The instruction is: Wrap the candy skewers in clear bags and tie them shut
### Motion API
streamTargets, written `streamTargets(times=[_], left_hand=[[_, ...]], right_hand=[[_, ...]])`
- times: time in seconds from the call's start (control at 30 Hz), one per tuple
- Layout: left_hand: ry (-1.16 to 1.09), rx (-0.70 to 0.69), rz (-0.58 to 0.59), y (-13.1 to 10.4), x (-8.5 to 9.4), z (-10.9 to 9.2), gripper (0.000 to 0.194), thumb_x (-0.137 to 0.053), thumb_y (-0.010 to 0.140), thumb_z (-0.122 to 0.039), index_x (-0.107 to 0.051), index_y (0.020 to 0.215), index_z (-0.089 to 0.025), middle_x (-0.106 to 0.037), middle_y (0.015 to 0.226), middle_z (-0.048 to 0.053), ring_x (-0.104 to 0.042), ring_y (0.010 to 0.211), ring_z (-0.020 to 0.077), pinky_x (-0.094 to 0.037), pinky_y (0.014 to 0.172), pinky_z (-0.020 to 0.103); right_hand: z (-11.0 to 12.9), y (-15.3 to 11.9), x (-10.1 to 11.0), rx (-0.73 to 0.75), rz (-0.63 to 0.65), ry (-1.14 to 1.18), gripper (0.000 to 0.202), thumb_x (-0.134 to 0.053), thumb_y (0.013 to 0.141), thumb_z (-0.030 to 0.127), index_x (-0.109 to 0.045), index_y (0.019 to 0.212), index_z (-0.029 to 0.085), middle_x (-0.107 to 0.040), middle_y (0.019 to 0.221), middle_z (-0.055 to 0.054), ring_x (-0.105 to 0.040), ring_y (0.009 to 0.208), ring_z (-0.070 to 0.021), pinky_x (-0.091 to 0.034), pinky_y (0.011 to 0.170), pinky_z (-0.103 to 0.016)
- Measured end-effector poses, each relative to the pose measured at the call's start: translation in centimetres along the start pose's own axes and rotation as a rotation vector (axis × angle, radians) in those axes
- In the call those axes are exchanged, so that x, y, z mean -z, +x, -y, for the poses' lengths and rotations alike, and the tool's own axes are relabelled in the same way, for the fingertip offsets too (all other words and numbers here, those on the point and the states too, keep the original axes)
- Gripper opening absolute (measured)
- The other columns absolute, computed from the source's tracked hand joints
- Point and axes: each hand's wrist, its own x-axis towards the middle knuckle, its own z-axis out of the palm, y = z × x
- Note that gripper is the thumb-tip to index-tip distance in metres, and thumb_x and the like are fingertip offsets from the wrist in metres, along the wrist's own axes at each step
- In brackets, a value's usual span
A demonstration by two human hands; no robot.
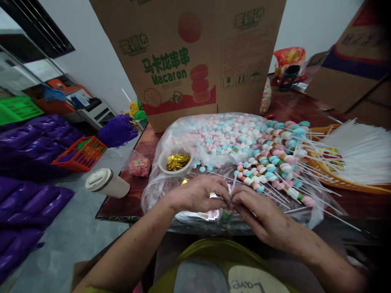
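At the table's front edge, my left hand [203,193] and my right hand [261,211] meet, fingers pinched together around a small wrapped candy skewer [226,215] with a white stick [234,183] pointing up. Which fingers press on the wrapper is partly hidden. Silvery wrappers [210,215] lie under my left hand. Just beyond, pink, blue and white candies [226,136] cover a clear plastic sheet. Finished-looking candy skewers [271,162] are piled to the right. A white bowl [163,162] holds gold twist ties [177,162].
A large Macaron cardboard box [183,93] stands behind the candies. On the right, an orange basket [351,183] holds white sticks [363,150]. A lidded cup [108,183] is at the table's left edge, near a bag of small candies [139,166].
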Motion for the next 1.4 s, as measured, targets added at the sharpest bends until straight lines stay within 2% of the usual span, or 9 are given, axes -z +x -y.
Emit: streamTargets(times=[0.37, 0.63, 0.77, 0.83, 0.9, 0.97, 1.03, 1.23, 1.4], left_hand=[[0.169, -0.174, -0.266, 0.0, -2.5, 0.6, 0.02, -0.05, 0.081, -0.018, -0.067, 0.071, -0.014, -0.058, 0.078, 0.006, -0.055, 0.078, 0.013, -0.044, 0.073, 0.024], [0.311, -0.275, -0.252, 0.1, -3.7, -0.7, 0.019, -0.051, 0.078, -0.018, -0.067, 0.069, -0.019, -0.059, 0.074, 0.002, -0.053, 0.073, 0.0127, -0.039, 0.073, 0.029], [0.188, -0.259, -0.301, 0.3, -5.4, 0.1, 0.017, -0.052, 0.079, -0.02, -0.066, 0.069, -0.02, -0.055, 0.069, 0.001, -0.051, 0.069, 0.0125, -0.039, 0.073, 0.03], [-0.067, -0.093, -0.41, 0.2, -6.5, 0.6, 0.012, -0.058, 0.077, -0.026, -0.065, 0.085, -0.021, -0.057, 0.084, 0.004, -0.053, 0.079, 0.0143, -0.041, 0.075, 0.03], [-0.428, 0.117, -0.483, -0.1, -7.5, 1.0, 0.037, -0.063, 0.074, -0.036, -0.057, 0.108, -0.022, -0.056, 0.1, 0.006, -0.054, 0.086, 0.0154, -0.043, 0.073, 0.028], [-0.717, 0.266, -0.413, -0.4, -8.1, 1.2, 0.049, -0.062, 0.074, -0.045, -0.052, 0.115, -0.019, -0.057, 0.098, 0.007, -0.054, 0.082, 0.0142, -0.043, 0.07, 0.026], [-0.847, 0.367, -0.315, -0.8, -8.4, 1.2, 0.043, -0.058, 0.076, -0.049, -0.06, 0.099, -0.013, -0.057, 0.079, 0.004, -0.051, 0.069, 0.0107, -0.041, 0.063, 0.022], [-0.804, 0.545, -0.51, -1.1, -8.7, 1.3, 0.038, -0.061, 0.072, -0.047, -0.065, 0.07, -0.01, -0.054, 0.062, 0.001, -0.046, 0.058, 0.01, -0.037, 0.057, 0.023], [-0.448, 0.287, -0.674, -0.5, -8.9, 1.3, 0.026, -0.057, 0.078, -0.037, -0.069, 0.076, -0.015, -0.061, 0.077, 0.005, -0.054, 0.076, 0.0155, -0.043, 0.074, 0.028]], right_hand=[[-1.3, -0.4, 0.7, -0.072, 0.139, 0.032, 0.015, -0.045, 0.088, 0.023, -0.058, 0.096, 0.021, -0.055, 0.096, -0.005, -0.051, 0.089, -0.0153, -0.043, 0.078, -0.029], [-1.4, -0.9, 1.6, -0.067, 0.372, 0.289, 0.015, -0.052, 0.086, 0.03, -0.059, 0.085, 0.017, -0.058, 0.083, -0.001, -0.053, 0.08, -0.0122, -0.04, 0.071, -0.023], [-1.7, -0.9, 1.0, -0.124, 0.43, 0.359, 0.022, -0.052, 0.085, 0.033, -0.062, 0.081, 0.015, -0.059, 0.075, -0.001, -0.053, 0.07, -0.0109, -0.041, 0.063, -0.021], [-1.9, -0.9, 0.8, -0.144, 0.392, 0.368, 0.027, -0.05, 0.086, 0.036, -0.064, 0.079, 0.014, -0.057, 0.068, 0.0, -0.05, 0.063, -0.0098, -0.039, 0.059, -0.02], [-1.9, -1.1, 0.4, -0.15, 0.311, 0.363, 0.03, -0.047, 0.088, 0.036, -0.065, 0.079, 0.015, -0.057, 0.067, 0.0, -0.049, 0.062, -0.0097, -0.039, 0.059, -0.021], [-2.0, -1.3, 0.1, -0.149, 0.242, 0.361, 0.03, -0.045, 0.089, 0.036, -0.065, 0.081, 0.016, -0.059, 0.069, -0.001, -0.05, 0.063, -0.0107, -0.04, 0.061, -0.022], [-1.9, -1.7, -0.2, -0.152, 0.162, 0.356, 0.026, -0.046, 0.089, 0.034, -0.066, 0.083, 0.018, -0.062, 0.072, -0.001, -0.053, 0.065, -0.0119, -0.041, 0.061, -0.023], [-2.3, -2.7, 0.1, -0.399, -0.339, 0.214, 0.022, -0.055, 0.082, 0.038, -0.058, 0.072, 0.019, -0.055, 0.063, 0.0, -0.048, 0.057, -0.0123, -0.04, 0.053, -0.024], [-1.6, -1.7, -2.6, -0.44, -0.24, 0.498, 0.023, -0.057, 0.078, 0.041, -0.056, 0.076, 0.019, -0.052, 0.063, 0.001, -0.047, 0.056, -0.0111, -0.041, 0.05, -0.023]])
